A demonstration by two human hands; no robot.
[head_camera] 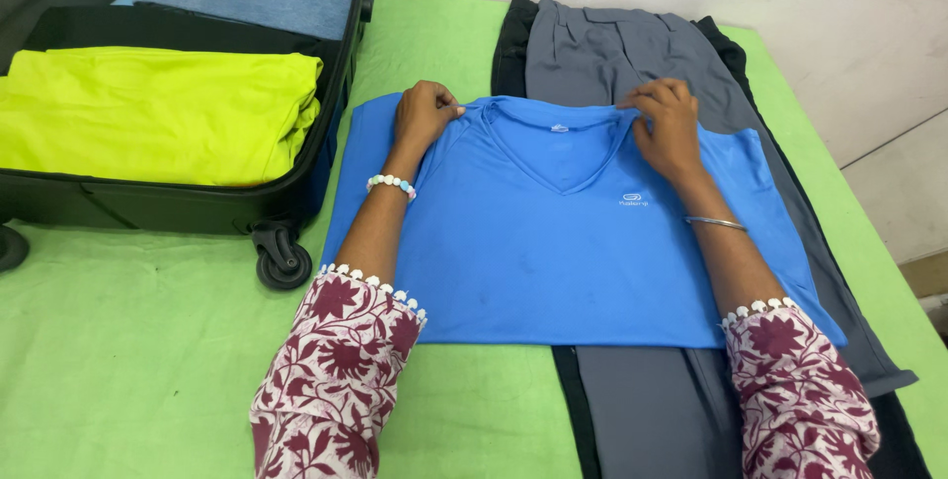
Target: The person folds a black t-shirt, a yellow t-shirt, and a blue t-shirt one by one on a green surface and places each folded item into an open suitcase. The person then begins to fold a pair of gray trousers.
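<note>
Both hands, left (423,116) and right (667,125), pinch the shoulders of a blue shirt (568,232) lying flat atop grey trousers (632,54), collar pointing away, each equally near.

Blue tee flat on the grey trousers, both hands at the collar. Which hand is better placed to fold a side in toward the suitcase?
Probably left. The left hand pinches the blue T-shirt at the shoulder nearest the suitcase; the right hand grips the far shoulder, over the grey trousers.

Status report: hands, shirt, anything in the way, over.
Left hand and right hand pinch blue shirt at shoulders. Shirt flat over grey trousers. Open suitcase alongside, left.
</note>
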